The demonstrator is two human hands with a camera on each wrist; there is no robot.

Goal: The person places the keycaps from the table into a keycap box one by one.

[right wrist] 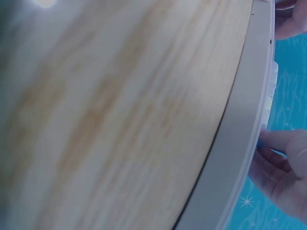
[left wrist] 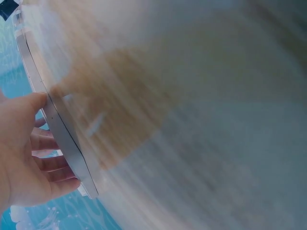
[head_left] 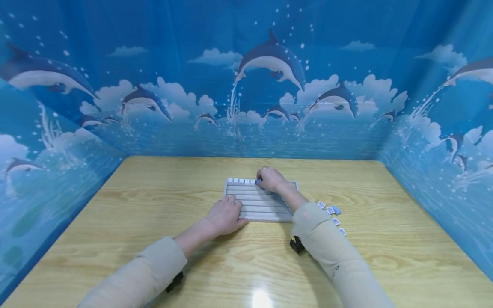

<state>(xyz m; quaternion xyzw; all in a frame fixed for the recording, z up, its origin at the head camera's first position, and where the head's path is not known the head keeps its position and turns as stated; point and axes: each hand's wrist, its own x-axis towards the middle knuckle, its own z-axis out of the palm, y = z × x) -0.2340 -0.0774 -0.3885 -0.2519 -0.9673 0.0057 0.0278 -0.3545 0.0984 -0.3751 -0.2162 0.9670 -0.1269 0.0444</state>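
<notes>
A pale slatted tray (head_left: 262, 209) lies on the wooden table. Several small white tiles (head_left: 241, 181) stand side by side at the left of its far row. My left hand (head_left: 225, 215) holds the tray's near left corner, thumb along the front edge and fingers over the slats. In the left wrist view, the thumb and fingers (left wrist: 57, 172) meet the tray's edge. At the far row, my right hand (head_left: 271, 179) pinches a small blue-backed tile (head_left: 258, 182) beside the white ones. Part of that tile is hidden by the fingers.
Several loose tiles (head_left: 330, 210) lie right of the tray near my right sleeve, one of them blue side up (head_left: 337, 210). Dolphin-printed blue curtains (head_left: 246, 141) border the table (head_left: 154, 188) at the back and both sides.
</notes>
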